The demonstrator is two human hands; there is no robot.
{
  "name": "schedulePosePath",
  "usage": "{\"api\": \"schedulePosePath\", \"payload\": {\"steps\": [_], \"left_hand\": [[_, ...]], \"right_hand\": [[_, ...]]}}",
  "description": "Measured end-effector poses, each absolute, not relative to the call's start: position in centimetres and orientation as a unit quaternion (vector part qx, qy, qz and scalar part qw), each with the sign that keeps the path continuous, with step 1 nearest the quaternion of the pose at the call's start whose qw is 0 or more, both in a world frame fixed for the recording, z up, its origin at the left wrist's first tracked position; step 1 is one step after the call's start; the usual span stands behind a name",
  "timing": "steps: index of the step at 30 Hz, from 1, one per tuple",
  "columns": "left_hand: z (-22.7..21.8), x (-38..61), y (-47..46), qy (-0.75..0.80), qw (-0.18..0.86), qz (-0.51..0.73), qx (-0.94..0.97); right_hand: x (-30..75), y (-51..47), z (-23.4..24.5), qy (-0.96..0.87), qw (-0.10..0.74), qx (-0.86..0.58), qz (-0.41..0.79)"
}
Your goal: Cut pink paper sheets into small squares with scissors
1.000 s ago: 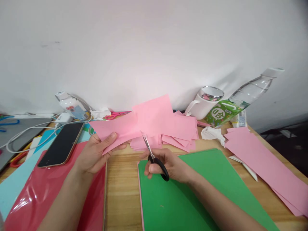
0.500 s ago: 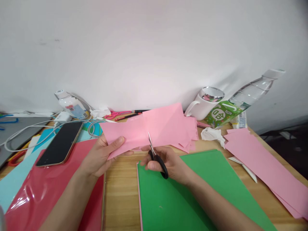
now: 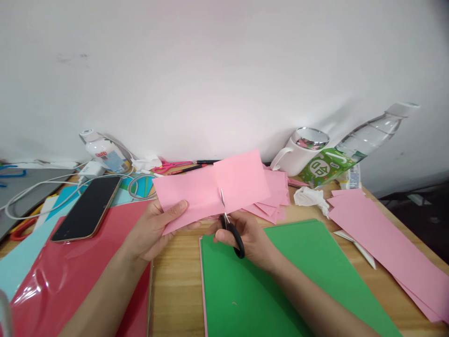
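The left hand (image 3: 154, 229) and right hand (image 3: 247, 234) are both bare. The left thumb (image 3: 172, 212) is slim, with a short, rounded nail. The left forearm (image 3: 112, 281) and right forearm (image 3: 308, 295) are also bare, smooth and slender, broadening from the wrists (image 3: 274, 262) towards the view's lower edge.

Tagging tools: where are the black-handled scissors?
Head view, near centre: black-handled scissors in the right hand, overlapping the lower edge of the pink paper that the left hand holds.

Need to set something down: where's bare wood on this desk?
Bare wood shows between the red packet and green paper, and between green paper and the pink strips at right. The back is crowded: pink scissors, pink pile behind the held sheet, mug.
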State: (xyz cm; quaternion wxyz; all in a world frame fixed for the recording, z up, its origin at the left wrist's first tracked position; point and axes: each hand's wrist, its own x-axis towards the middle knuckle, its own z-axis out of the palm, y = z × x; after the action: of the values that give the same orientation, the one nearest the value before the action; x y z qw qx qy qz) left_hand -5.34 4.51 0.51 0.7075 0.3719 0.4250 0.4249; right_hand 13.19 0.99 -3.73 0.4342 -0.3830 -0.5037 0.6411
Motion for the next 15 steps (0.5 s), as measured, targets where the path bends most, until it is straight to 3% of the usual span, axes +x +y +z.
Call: {"api": "schedulePosePath", "payload": {"steps": [15], "left_hand": [[0.67,-5.39,4.52,0.441,0.709,0.411,0.365]], "right_hand": [[13.06,0.96,-3.9,-0.493,0.445,-0.383,0.642]]}}
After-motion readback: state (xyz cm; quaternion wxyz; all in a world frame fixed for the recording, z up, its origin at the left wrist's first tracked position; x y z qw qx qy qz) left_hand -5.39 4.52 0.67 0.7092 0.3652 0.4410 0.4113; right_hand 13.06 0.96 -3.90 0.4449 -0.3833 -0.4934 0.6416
